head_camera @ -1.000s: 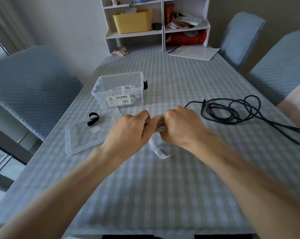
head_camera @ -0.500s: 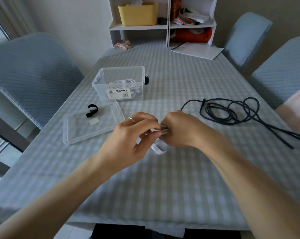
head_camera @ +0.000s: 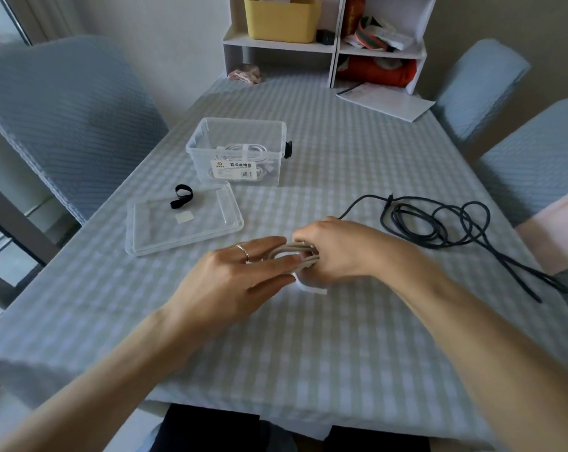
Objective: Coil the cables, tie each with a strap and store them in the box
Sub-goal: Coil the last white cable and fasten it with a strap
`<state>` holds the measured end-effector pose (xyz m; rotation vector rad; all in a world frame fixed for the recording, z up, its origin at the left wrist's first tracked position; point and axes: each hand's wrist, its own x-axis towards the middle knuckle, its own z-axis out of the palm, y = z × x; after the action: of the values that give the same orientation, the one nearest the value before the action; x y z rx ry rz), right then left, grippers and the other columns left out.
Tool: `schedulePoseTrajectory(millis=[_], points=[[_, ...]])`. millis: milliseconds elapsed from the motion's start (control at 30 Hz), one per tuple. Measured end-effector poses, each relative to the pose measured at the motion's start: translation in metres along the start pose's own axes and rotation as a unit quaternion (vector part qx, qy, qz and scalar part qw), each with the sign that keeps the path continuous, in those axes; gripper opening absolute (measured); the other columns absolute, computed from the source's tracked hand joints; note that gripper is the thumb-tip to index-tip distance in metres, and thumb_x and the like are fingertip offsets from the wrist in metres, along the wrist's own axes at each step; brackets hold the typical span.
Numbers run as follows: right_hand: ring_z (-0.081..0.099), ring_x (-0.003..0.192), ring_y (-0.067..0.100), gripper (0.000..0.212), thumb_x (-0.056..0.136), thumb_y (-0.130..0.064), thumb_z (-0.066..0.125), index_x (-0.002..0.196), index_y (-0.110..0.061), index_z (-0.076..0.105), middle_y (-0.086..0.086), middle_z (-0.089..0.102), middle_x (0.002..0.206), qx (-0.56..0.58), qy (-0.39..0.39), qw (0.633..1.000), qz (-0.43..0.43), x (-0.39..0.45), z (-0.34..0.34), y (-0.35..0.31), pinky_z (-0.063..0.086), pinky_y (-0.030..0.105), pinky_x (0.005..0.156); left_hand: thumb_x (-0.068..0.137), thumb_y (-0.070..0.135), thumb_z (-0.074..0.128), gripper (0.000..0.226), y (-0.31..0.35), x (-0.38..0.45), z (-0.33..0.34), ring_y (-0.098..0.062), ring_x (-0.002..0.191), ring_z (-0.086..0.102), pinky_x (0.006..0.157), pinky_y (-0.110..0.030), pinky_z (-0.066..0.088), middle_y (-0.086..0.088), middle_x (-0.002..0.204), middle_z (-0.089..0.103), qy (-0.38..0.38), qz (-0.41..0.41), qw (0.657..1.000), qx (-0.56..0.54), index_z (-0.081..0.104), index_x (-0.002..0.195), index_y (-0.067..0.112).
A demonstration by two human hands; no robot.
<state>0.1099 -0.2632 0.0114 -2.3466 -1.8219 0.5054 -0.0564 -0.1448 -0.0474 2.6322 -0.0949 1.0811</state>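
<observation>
Holding grey cable point(head_camera: 290, 252) coiled with right hand point(head_camera: 334, 252), above table point(head_camera: 308, 353), so loops stay. Left hand point(head_camera: 240, 272) flat, fingers straight, touching coil. White strap point(head_camera: 312, 288) under, ready. Box point(head_camera: 237, 151) open, waiting.

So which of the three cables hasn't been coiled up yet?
The black cable, sprawled in loose loops on the table's right side. The white cable is already tied in the clear box, and the grey cable is coiled between both hands.
</observation>
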Motion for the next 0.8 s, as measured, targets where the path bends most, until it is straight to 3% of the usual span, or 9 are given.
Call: schedulePoseTrajectory(millis=[100, 167, 200, 267, 433, 533, 600, 667, 800], points=[[0.057, 0.063, 0.017, 0.024, 0.081, -0.033, 0.064, 0.067, -0.020, 0.051, -0.005, 0.057, 0.063, 0.004, -0.002, 1.000, -0.006, -0.004, -0.007, 0.004, 0.045, 0.038, 0.057, 0.086, 0.033, 0.071, 0.033, 0.017, -0.002, -0.008, -0.004, 0.101, 0.070, 0.084, -0.024, 0.056, 0.009, 0.114, 0.072, 0.021, -0.159, 0.975, -0.153, 0.072, 0.119, 0.024], [0.054, 0.061, 0.012, 0.027, 0.084, -0.034, 0.064, 0.065, -0.021, 0.050, -0.006, 0.056, 0.063, -0.017, 0.010, 1.000, 0.007, -0.009, -0.012, 0.013, 0.042, 0.035, 0.057, 0.087, 0.034, 0.070, 0.031, 0.019, -0.001, -0.017, -0.003, 0.089, 0.071, 0.078, -0.019, 0.055, 0.014, 0.099, 0.075, 0.033, -0.283, 0.934, -0.214, 0.070, 0.118, 0.027], [0.053, 0.060, 0.010, 0.029, 0.085, -0.035, 0.064, 0.064, -0.022, 0.048, -0.006, 0.055, 0.063, -0.036, 0.016, 0.999, 0.014, -0.010, -0.013, 0.016, 0.040, 0.033, 0.056, 0.088, 0.033, 0.072, 0.021, 0.017, -0.001, -0.020, -0.004, 0.079, 0.071, 0.071, -0.017, 0.053, 0.015, 0.091, 0.074, 0.030, -0.322, 0.926, -0.195, 0.072, 0.109, 0.028], [0.049, 0.060, 0.010, 0.032, 0.086, -0.036, 0.062, 0.063, -0.023, 0.045, -0.008, 0.051, 0.064, -0.072, 0.035, 0.997, 0.023, -0.014, -0.009, 0.022, 0.035, 0.028, 0.052, 0.086, 0.033, 0.075, 0.006, 0.010, 0.006, -0.017, -0.005, 0.065, 0.065, 0.061, -0.014, 0.046, 0.016, 0.078, 0.070, -0.022, -0.350, 0.931, -0.101, 0.074, 0.088, 0.027], [0.050, 0.066, 0.020, 0.024, 0.088, -0.035, 0.059, 0.071, -0.019, 0.052, -0.007, 0.052, 0.067, -0.074, 0.099, 0.991, 0.042, -0.019, 0.011, 0.025, 0.029, 0.030, 0.053, 0.074, 0.056, 0.073, 0.030, 0.011, 0.031, 0.001, -0.005, 0.068, 0.061, 0.064, -0.029, 0.051, 0.013, 0.070, 0.065, -0.169, -0.373, 0.912, -0.018, 0.072, 0.079, 0.027], [0.050, 0.063, 0.020, 0.022, 0.086, -0.033, 0.060, 0.072, -0.018, 0.054, -0.006, 0.053, 0.066, -0.039, 0.144, 0.987, 0.051, -0.020, 0.021, 0.027, 0.028, 0.028, 0.050, 0.077, 0.037, 0.073, 0.015, 0.014, 0.046, 0.006, -0.012, 0.070, 0.063, 0.063, -0.032, 0.053, 0.009, 0.067, 0.066, -0.202, -0.382, 0.902, -0.014, 0.068, 0.069, 0.025], [0.045, 0.061, 0.018, 0.021, 0.085, -0.033, 0.059, 0.073, -0.017, 0.055, -0.006, 0.050, 0.066, -0.028, 0.161, 0.985, 0.055, -0.021, 0.026, 0.028, 0.026, 0.024, 0.049, 0.078, 0.026, 0.071, 0.018, 0.014, 0.052, 0.007, -0.009, 0.066, 0.063, 0.056, -0.024, 0.048, 0.008, 0.063, 0.066, -0.213, -0.387, 0.897, -0.013, 0.064, 0.062, 0.028], [0.045, 0.062, 0.016, 0.015, 0.084, -0.031, 0.059, 0.076, -0.018, 0.056, -0.006, 0.051, 0.068, -0.019, 0.167, 0.984, 0.057, -0.023, 0.029, 0.029, 0.025, 0.024, 0.049, 0.079, 0.020, 0.072, 0.018, 0.010, 0.056, 0.008, -0.008, 0.060, 0.065, 0.051, -0.019, 0.046, 0.004, 0.062, 0.069, -0.199, -0.424, 0.881, -0.069, 0.068, 0.062, 0.027], [0.051, 0.068, 0.018, 0.009, 0.082, -0.028, 0.059, 0.079, -0.020, 0.057, -0.006, 0.057, 0.075, 0.002, 0.184, 0.981, 0.066, -0.026, 0.031, 0.029, 0.032, 0.030, 0.057, 0.085, 0.005, 0.070, 0.013, 0.008, 0.062, 0.012, -0.017, 0.058, 0.068, 0.052, -0.023, 0.053, -0.010, 0.069, 0.072, -0.105, -0.505, 0.808, -0.285, 0.076, 0.076, 0.013]])
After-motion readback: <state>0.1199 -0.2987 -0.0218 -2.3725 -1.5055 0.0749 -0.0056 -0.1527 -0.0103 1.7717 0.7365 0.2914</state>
